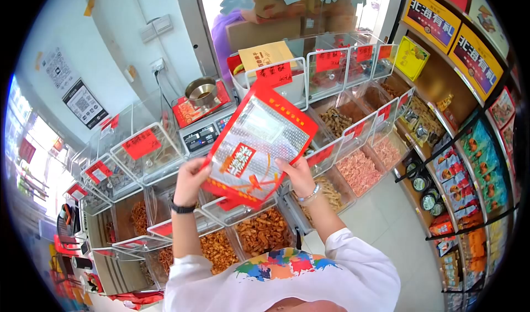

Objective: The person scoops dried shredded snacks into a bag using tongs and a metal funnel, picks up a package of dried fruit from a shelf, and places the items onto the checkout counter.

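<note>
- Holding a red-bordered bag (pixel 270 132) up, tilted, in front of the chest and above the food bins (pixel 123 221).
- Pinching its lower left edge with the left hand (pixel 193 178), with the thumb at the front; wearing a dark band (pixel 181 207) on that wrist.
- Pinching its lower right edge with the right hand (pixel 298 176) — again with the thumb on the front face; wearing a bracelet (pixel 310 194) there.
- Cannot tell the placing of the fingers behind the bag.
- Dressed in a white shirt (pixel 353 270) with a many-coloured print on the chest.
- Below the bag, nearest the body: orange-brown snack pieces (pixel 265 232).
- To the right of the bag, in another bin: pink shreds (pixel 359 171).
- Just beyond the bag's left side: a scale (pixel 200 139), with a metal bowl (pixel 202 94) on top — resting on something flat and red.
- Along the far right, on shelves: rows of colourful packets (pixel 457 181).
</note>
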Available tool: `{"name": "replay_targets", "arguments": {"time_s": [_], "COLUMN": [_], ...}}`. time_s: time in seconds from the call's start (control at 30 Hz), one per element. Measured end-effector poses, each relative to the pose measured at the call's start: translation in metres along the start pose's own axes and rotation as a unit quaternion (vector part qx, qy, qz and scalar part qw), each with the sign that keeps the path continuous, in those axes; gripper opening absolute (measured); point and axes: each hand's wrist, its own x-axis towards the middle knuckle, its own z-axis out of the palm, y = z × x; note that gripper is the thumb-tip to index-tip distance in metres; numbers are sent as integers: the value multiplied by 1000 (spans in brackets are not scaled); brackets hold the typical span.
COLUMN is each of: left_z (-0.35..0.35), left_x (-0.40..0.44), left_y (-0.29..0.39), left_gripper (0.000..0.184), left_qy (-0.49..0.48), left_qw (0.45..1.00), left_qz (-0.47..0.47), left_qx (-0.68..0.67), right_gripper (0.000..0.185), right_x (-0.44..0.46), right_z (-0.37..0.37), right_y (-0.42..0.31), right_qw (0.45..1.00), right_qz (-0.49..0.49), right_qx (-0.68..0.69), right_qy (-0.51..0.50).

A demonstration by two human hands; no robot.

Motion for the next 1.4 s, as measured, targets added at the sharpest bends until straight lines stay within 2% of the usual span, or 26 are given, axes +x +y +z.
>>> {"name": "replay_targets", "arguments": {"time_s": [0.03, 0.07, 0.1, 0.17, 0.2, 0.27, 0.3, 0.37, 0.43, 0.47, 0.5, 0.53, 0.57, 0.63, 0.7, 0.73, 0.8, 0.83, 0.9, 1.03, 1.1, 1.17, 1.23, 1.3, 1.37, 1.4], "left_z": [-3, 2, 9, 4, 3, 3, -1, -8, -24, -30, -33, -42, -50, -48, -46, -44, -47, -51, -56, -53, -55, -59, -66, -72, -74, -72], "left_x": [-28, -54, -80, -127, -148, -185, -199, -226, -249, -260, -270, -282, -292, -307, -320, -327, -333, -336, -346, -364, -371, -378, -381, -380, -381, -380], "left_y": [-6, -4, -2, -40, -50, -60, -63, -56, -49, -48, -52, -58, -62, -57, -58, -60, -59, -55, -66, -85, -97, -108, -116, -114, -110, -110], "left_gripper": [43, 50, 57, 59, 59, 42, 31, 28, 29, 30, 31, 30, 28, 26, 23, 24, 26, 28, 28, 28, 27, 29, 30, 27, 25, 25], "left_qy": [-17, -58, -97, -108, -109, -93, -88, -79, -61, -44, 1, 7, 12, 22, 11, 3, -24, -32, -56, -22, -42, -26, -19, -16, -26, -24], "left_qw": [994, 967, 916, 919, 919, 976, 973, 980, 980, 979, 983, 984, 984, 985, 986, 982, 961, 962, 964, 972, 946, 947, 947, 945, 953, 953], "left_qz": [-22, -4, 13, -38, -39, -137, -186, -177, -190, -196, -182, -177, -169, -161, -112, -99, -99, -78, -82, -108, -100, -101, -152, -170, -173, -176], "left_qx": [-105, -249, -388, -378, -377, -139, -106, -39, -12, 16, -22, 13, 47, 52, 126, 161, 256, 260, 245, 205, 305, 305, 281, 280, 247, 245], "right_gripper": [42, 31, 31, 29, 26, 24, 23, 20, 27, 33, 36, 36, 37, 35, 34, 34, 34, 32, 28, 23, 20, 20, 20, 20, 20, 22], "right_x": [-13, -27, -40, -64, -75, -100, -113, -138, -159, -167, -176, -191, -206, -242, -267, -274, -285, -291, -296, -306, -308, -309, -311, -309, -300, -295], "right_z": [10, 23, 30, 43, 53, 65, 71, 87, 95, 98, 92, 91, 97, 146, 188, 196, 208, 202, 194, 193, 214, 220, 221, 214, 203, 200], "right_y": [4, 4, 12, 29, 34, 52, 63, 77, 77, 79, 94, 111, 121, 104, 95, 98, 105, 119, 136, 160, 157, 167, 175, 188, 190, 187], "right_qw": [999, 998, 998, 990, 990, 991, 990, 988, 960, 958, 935, 914, 853, 910, 895, 895, 909, 917, 917, 917, 824, 822, 808, 820, 825, 829], "right_qz": [27, 11, 9, 8, 11, 36, 61, 48, 206, 212, 251, 100, -58, 27, -20, -9, 182, 164, 298, 297, 194, 207, 209, 187, 163, 196], "right_qx": [-13, -20, -20, 52, 30, -5, -42, -68, -151, -170, -194, -331, -454, -393, -437, -436, -342, -321, -210, -225, -504, -503, -523, -513, -535, -518], "right_qy": [39, 57, 60, 128, 137, 131, 122, 128, 118, 93, 158, 211, 252, 131, -89, -93, -158, -171, -159, -142, -174, -171, -174, -170, -83, -76]}}
